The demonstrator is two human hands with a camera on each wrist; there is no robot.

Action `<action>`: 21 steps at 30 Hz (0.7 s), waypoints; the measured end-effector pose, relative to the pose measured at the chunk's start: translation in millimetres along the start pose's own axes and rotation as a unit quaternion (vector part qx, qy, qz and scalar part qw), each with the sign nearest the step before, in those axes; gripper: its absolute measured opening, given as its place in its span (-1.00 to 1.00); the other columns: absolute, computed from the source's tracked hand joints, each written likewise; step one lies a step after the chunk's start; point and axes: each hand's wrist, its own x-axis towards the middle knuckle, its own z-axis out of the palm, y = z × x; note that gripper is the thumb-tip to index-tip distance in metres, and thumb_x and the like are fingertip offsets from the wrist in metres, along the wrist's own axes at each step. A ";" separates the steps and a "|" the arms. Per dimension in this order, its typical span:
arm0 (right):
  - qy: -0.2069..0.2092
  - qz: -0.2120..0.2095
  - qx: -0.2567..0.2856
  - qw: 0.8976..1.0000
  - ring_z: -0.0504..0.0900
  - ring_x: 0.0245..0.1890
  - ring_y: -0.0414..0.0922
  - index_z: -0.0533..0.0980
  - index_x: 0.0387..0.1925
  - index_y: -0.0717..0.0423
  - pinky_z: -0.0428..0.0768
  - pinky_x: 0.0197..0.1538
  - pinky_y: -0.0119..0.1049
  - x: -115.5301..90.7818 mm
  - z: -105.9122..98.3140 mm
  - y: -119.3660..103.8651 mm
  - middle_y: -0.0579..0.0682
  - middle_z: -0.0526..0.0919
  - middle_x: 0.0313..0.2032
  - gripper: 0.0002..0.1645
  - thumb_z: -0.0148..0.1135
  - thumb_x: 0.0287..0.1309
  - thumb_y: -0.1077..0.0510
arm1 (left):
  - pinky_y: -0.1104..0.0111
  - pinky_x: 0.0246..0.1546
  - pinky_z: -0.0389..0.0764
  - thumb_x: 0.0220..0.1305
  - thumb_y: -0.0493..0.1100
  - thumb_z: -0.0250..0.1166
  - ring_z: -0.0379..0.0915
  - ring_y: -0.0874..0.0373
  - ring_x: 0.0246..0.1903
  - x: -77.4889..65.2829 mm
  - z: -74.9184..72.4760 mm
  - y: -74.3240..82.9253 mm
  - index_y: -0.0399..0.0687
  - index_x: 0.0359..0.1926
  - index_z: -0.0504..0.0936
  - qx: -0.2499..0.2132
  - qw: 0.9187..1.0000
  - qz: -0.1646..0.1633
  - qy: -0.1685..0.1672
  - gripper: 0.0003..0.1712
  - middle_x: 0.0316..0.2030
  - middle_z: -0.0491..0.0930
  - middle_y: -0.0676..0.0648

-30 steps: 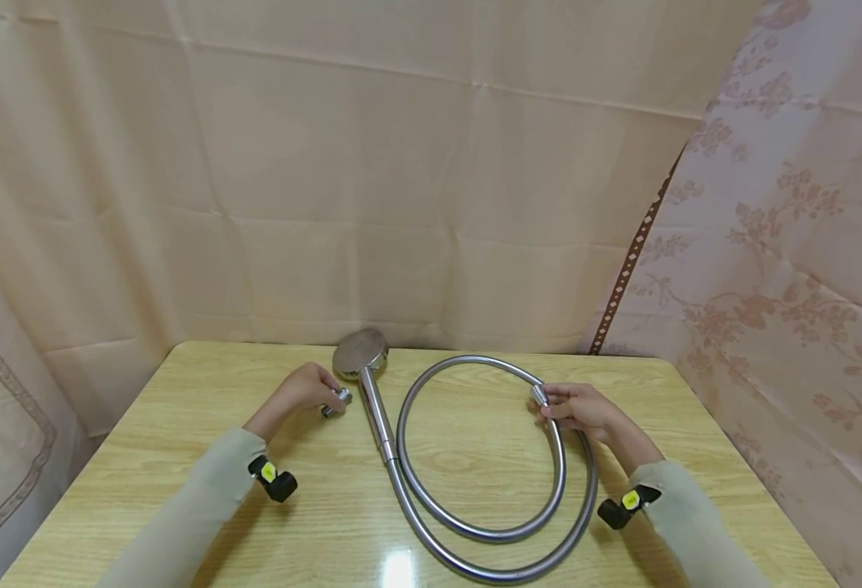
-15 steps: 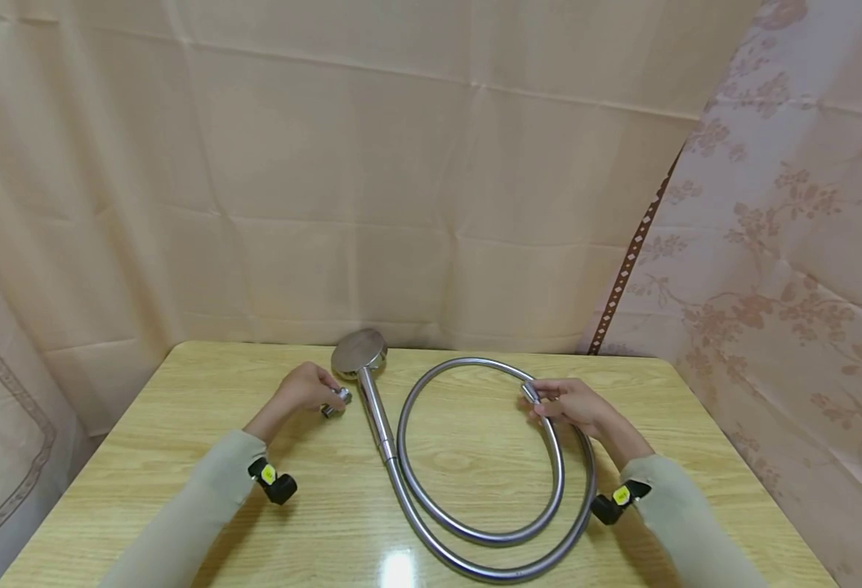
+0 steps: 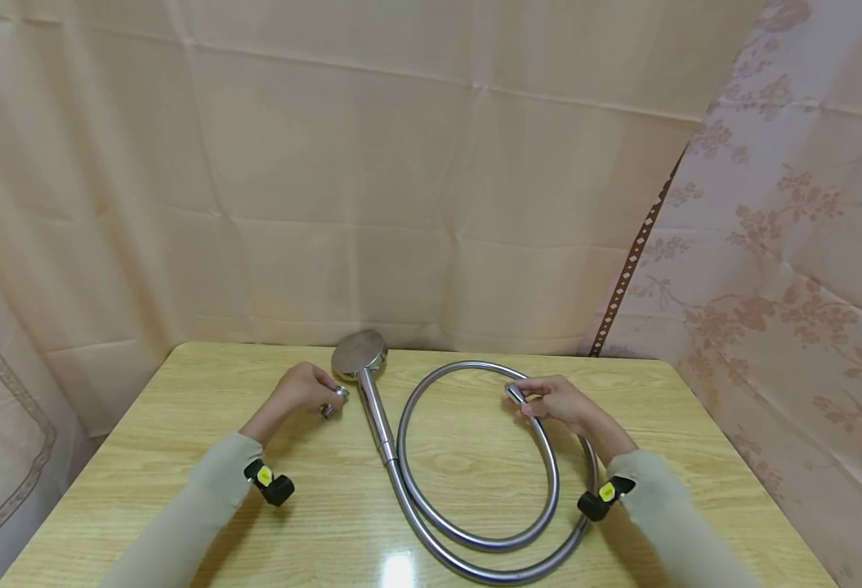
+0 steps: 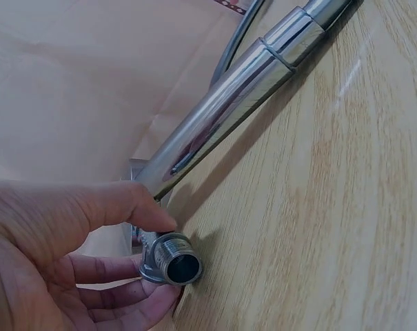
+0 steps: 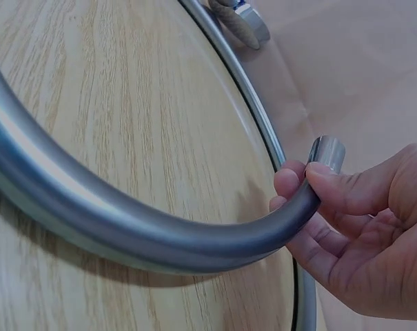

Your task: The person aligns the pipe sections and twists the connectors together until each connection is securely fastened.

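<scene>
My left hand [image 3: 304,389] pinches a small chrome fitting [image 4: 172,259] between thumb and fingers; its threaded open end faces the left wrist camera. Just right of that hand lies a chrome shower head [image 3: 359,355], its handle [image 3: 377,416] slanting toward the front. From the handle's lower end a metal shower hose [image 3: 500,542] loops round on the table. At the far right of the loop, my right hand [image 3: 559,402] grips the hose's free end, thumb against the fingers just below the chrome end nut [image 5: 327,153]. Part of the hose lies behind that hand.
Everything lies on a light wood-grain table [image 3: 144,490]. A beige curtain [image 3: 401,188] hangs behind its back edge, and a pink floral cloth [image 3: 791,286] hangs at the right. Each sleeve carries a black wrist camera [image 3: 279,490].
My right hand has moved left with the hose end, and the upper right of the loop has shifted inward with it. My left hand stays nearly in place, the fitting turning slightly.
</scene>
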 end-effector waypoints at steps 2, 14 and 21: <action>-0.002 -0.005 -0.006 1.000 0.77 -0.15 -0.08 0.35 0.35 0.49 0.75 -0.05 -0.29 0.4 0.8 -0.7 0.43 0.57 0.10 -0.38 0.18 0.26 0.48 | 0.42 -0.46 0.63 -0.03 -0.23 0.50 0.52 0.22 -0.51 -0.7 -0.8 1.1 -0.22 -0.37 0.74 -0.003 1.000 0.000 -0.001 -0.82 -0.49 0.67 0.01; -0.008 -0.011 -0.001 1.000 0.78 -0.17 -0.08 0.39 0.33 0.45 0.75 -0.04 -0.31 4.1 4.7 -2.4 0.26 0.60 0.00 -0.38 0.21 0.22 0.49 | 0.40 -0.43 0.61 0.03 -0.22 0.49 0.50 0.21 -0.46 -2.1 -3.5 1.1 -0.22 -0.34 0.71 -0.012 1.000 -0.017 0.003 -0.81 -0.45 0.65 0.00; -0.012 -0.014 -0.017 1.000 0.77 -0.11 -0.02 0.39 0.34 0.42 0.73 -0.05 -0.28 3.5 5.5 -2.6 0.38 0.54 0.14 -0.39 0.20 0.26 0.45 | 0.38 -0.38 0.69 0.02 -0.24 0.49 0.57 0.16 -0.41 -2.5 -2.1 -3.2 -0.29 -0.24 0.72 -0.032 0.999 -0.002 0.004 -0.74 -0.35 0.70 -0.10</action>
